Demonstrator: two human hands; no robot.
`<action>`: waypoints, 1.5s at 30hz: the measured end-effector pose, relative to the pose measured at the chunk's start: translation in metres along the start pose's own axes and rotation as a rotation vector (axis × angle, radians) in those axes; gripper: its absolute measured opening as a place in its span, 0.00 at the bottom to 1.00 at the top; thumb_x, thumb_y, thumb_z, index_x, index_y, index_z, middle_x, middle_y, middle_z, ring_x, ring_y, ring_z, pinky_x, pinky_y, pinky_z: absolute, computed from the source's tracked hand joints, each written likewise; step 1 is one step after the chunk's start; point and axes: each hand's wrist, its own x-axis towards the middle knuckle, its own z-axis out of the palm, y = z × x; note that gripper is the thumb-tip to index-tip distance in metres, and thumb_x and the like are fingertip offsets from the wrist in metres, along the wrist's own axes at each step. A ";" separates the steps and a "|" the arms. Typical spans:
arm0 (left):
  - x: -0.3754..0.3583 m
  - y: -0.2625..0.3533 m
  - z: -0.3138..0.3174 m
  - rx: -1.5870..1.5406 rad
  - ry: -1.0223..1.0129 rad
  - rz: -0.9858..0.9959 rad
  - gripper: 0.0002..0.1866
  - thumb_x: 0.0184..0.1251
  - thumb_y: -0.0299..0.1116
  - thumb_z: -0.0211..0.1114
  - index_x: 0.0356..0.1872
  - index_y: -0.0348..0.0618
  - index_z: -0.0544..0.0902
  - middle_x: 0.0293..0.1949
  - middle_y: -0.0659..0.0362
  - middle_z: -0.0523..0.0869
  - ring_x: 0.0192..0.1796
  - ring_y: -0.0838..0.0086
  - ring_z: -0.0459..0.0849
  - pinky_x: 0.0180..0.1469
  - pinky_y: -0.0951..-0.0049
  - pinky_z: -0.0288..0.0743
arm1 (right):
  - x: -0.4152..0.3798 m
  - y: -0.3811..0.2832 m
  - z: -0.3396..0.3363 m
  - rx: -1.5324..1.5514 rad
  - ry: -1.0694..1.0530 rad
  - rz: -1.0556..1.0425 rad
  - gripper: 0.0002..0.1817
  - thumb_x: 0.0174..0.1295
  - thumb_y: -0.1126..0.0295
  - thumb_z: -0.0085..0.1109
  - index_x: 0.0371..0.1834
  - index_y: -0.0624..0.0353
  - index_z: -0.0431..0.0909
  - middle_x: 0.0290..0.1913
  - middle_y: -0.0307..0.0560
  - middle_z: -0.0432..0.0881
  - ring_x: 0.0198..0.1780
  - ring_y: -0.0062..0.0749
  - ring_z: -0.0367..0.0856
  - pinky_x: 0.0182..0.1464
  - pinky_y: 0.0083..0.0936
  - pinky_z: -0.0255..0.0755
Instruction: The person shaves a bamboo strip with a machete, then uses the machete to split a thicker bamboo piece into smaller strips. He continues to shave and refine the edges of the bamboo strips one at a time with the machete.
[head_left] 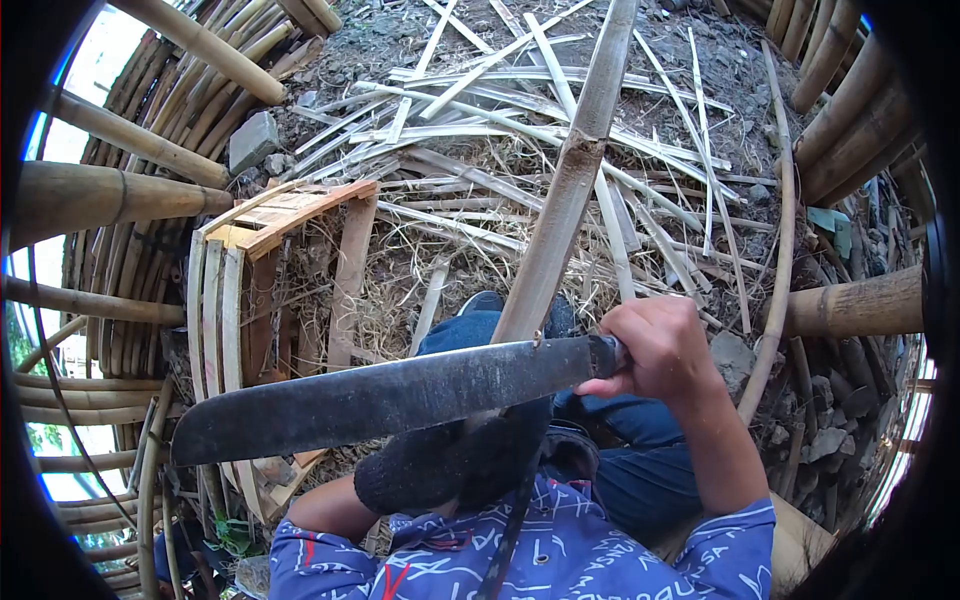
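My right hand (655, 345) is closed around the handle of a machete (390, 395). Its long, dark, broad blade reaches left across the view, with the rounded tip at the far left. A split bamboo strip (560, 200) slants from the top of the view down towards my lap and passes behind the blade. My left hand (430, 470), in a dark glove, is below the blade and appears closed round the strip's lower part. The blade and shadow hide most of its fingers.
A slatted wooden crate (225, 290) stands on its side at left. Thin bamboo slats (480, 85) lie strewn over the soil ahead. Bamboo poles (120, 195) line both sides, and stones (830, 442) lie at right. My jeans (650, 485) show below.
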 end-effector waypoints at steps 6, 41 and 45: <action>-0.001 -0.003 -0.003 -0.005 0.036 -0.014 0.17 0.68 0.28 0.59 0.56 0.41 0.73 0.42 0.62 0.80 0.41 0.83 0.78 0.38 0.82 0.74 | -0.003 0.001 -0.003 -0.040 -0.011 -0.010 0.34 0.48 0.32 0.59 0.14 0.54 0.64 0.12 0.39 0.67 0.15 0.33 0.75 0.18 0.28 0.68; 0.000 -0.020 0.006 -0.185 0.245 -0.185 0.20 0.64 0.30 0.61 0.55 0.30 0.74 0.49 0.50 0.80 0.52 0.67 0.80 0.58 0.72 0.75 | 0.001 -0.037 -0.009 0.084 -0.228 0.128 0.31 0.48 0.38 0.63 0.19 0.58 0.71 0.15 0.42 0.71 0.17 0.36 0.76 0.20 0.29 0.70; -0.002 -0.020 0.009 -0.092 0.350 -0.215 0.18 0.64 0.29 0.60 0.53 0.29 0.75 0.48 0.49 0.81 0.52 0.67 0.80 0.57 0.70 0.76 | 0.000 -0.029 -0.003 0.051 -0.128 0.061 0.32 0.50 0.36 0.61 0.15 0.56 0.66 0.12 0.40 0.67 0.14 0.33 0.74 0.17 0.27 0.68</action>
